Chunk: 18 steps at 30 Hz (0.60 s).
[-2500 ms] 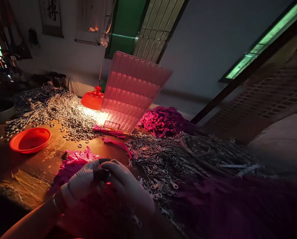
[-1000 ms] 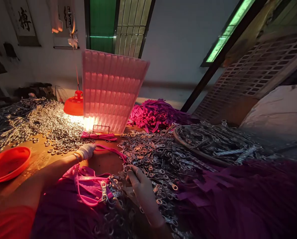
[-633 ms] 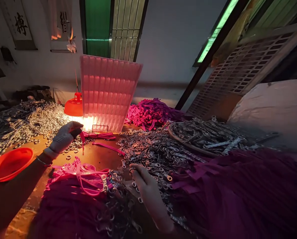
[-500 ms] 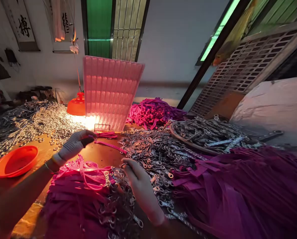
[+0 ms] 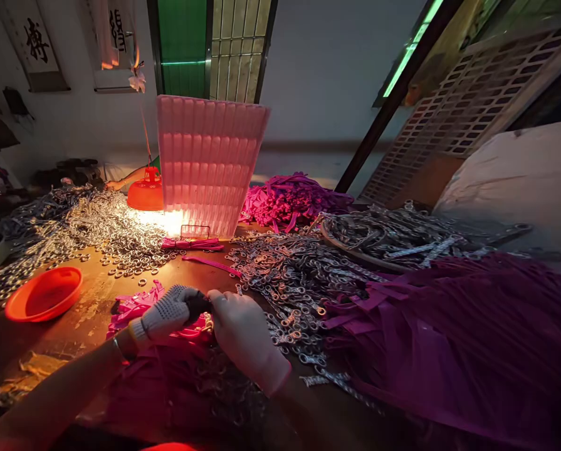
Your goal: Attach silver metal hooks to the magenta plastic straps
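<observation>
My left hand (image 5: 172, 308), in a dotted work glove with a dark covering on the thumb, is closed, its fingertips meeting those of my right hand. My right hand (image 5: 245, 332), in a pale glove, is closed as well. Whatever is pinched between them is hidden by the fingers. Below them lie magenta straps (image 5: 134, 307) with metal ring ends (image 5: 208, 322), partly covered by my hands and in shadow. Ahead, a thin bundle of magenta straps (image 5: 190, 245) rests on the table by a small wire stand (image 5: 195, 227).
An orange bowl (image 5: 45, 294) stands left. Metal ringed pieces pile at left (image 5: 87, 219) and centre right (image 5: 280, 275). More magenta straps (image 5: 430, 338) lie right. A red lamp (image 5: 146, 190) hangs by a translucent ribbed panel (image 5: 209, 163). Another person's arm (image 5: 127, 178) reaches in behind.
My left hand has come back from the thin strap bundle, right and nearer, to meet my right hand. My right hand has shifted slightly left. Another person's arm has appeared behind the lamp.
</observation>
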Motion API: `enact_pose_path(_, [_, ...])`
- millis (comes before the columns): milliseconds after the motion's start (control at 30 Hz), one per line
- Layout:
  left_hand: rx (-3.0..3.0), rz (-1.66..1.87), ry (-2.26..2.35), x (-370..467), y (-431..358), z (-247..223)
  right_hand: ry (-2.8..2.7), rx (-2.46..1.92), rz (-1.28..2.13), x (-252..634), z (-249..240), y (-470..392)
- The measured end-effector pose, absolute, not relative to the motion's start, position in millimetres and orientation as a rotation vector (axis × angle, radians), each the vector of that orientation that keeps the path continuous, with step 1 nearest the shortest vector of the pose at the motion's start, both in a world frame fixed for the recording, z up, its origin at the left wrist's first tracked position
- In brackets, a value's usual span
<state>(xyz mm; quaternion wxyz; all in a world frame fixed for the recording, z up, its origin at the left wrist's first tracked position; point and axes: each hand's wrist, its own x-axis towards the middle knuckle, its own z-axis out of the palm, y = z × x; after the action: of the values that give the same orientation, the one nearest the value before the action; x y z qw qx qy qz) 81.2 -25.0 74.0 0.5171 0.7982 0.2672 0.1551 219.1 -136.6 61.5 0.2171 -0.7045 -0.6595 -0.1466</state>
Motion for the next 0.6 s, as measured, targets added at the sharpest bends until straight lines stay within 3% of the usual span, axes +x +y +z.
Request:
enact_pose_path(133, [2.249, 0.537, 0.579, 86.1, -29.0, 65.1, -1.756, -1.9, -0.484, 220.1, 42.9, -132.6])
enact_pose_path(233, [2.132, 0.452, 0.514, 85.9, -23.9, 50.2, -1.663, -1.866, -0.431, 220.2, 33.3, -127.9])
enact_pose_path(400, [1.806, 0.307, 0.566, 77.7, -13.4, 36.6, -1.772, -1.949, -0.122, 219.6, 47.3, -127.9])
enact_pose_path(600, [2.262, 0.518, 0.659, 74.2, -20.8, 37.6, -1.86, -2.198, 0.132, 221.9, 66.2, -123.4])
